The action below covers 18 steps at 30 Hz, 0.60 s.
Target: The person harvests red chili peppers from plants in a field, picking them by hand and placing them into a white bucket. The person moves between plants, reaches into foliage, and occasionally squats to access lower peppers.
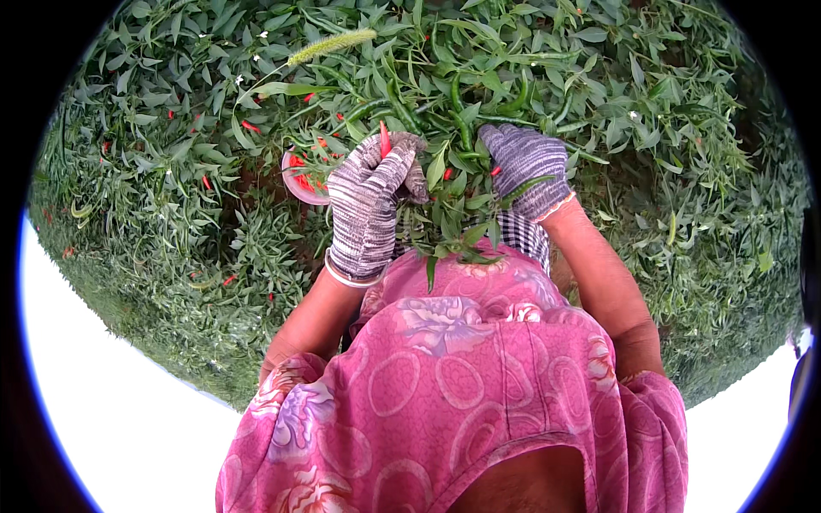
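Note:
My left hand (369, 199), in a grey-and-white striped knit glove, grips a red chilli pepper (385, 140) between thumb and fingers. A pink-rimmed container (312, 196) stands beside it, partly covered by the glove and leaves, with red chillies (301, 170) inside. On the other side of the chilli plant (458, 205), my right hand (529, 167) wears a darker striped glove. Its fingers curl down into the foliage, and what the fingertips touch is hidden. A green chilli (526, 188) lies across this glove, and more green chillies (401, 106) hang just beyond both hands.
Dense chilli plants (186, 154) surround me, with scattered red chillies (250, 126) among the leaves. A foxtail grass head (330, 47) leans over the plants ahead. Leafy stems reach against my pink patterned garment (442, 372).

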Tool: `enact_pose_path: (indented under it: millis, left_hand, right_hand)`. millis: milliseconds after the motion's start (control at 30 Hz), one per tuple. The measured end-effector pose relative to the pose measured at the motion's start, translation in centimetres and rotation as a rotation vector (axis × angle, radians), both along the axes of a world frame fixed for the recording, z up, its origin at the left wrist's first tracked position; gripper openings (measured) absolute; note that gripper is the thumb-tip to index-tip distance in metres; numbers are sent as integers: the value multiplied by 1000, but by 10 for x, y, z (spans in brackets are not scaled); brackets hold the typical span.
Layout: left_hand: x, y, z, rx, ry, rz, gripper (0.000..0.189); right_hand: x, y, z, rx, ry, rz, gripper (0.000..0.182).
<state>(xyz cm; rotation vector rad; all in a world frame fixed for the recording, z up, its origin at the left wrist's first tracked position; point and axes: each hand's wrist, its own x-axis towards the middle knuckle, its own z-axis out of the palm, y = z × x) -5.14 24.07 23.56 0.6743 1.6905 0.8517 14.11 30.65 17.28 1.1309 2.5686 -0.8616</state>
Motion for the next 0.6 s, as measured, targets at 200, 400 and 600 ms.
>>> enact_pose_path:
  millis: [200, 400, 600]
  left_hand:
    - [-8, -52, 21, -118, 298, 106, 13]
    - [-7, -88, -7, -370, -248, 419, 11]
    - [-5, -86, -44, -461, -332, 674, 5]
  right_hand:
    - [-2, 13, -1, 13, -34, -134, 22]
    - [-10, 31, 1, -88, -155, -315, 22]
    - [18, 41, 21, -966, 370, -921, 17]
